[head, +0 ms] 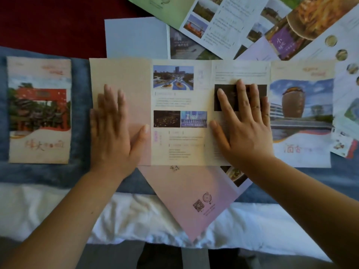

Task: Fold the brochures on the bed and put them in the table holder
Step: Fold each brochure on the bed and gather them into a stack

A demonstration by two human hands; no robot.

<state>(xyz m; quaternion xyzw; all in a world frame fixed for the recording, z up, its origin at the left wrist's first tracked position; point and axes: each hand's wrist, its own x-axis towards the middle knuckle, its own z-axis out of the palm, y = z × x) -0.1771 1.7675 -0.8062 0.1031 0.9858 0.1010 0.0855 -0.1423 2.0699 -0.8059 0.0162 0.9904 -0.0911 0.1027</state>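
Note:
A wide cream brochure [180,140] lies unfolded flat across the bed in front of me, showing several panels with photos and text. My left hand [114,131] presses flat on its blank left panel, fingers straight. On a panel right of centre my right hand [244,125] rests flat with spread fingers, partly covering a dark photo. A folded brochure [39,109] with a red gate picture lies apart at the left. The table holder is not in view.
Several more unfolded brochures [223,22] fan out at the back right on a dark red cover. A pink sheet [194,197] with a QR code pokes out from under the open brochure toward me. A blue runner [80,113] and white bedding [48,206] lie underneath.

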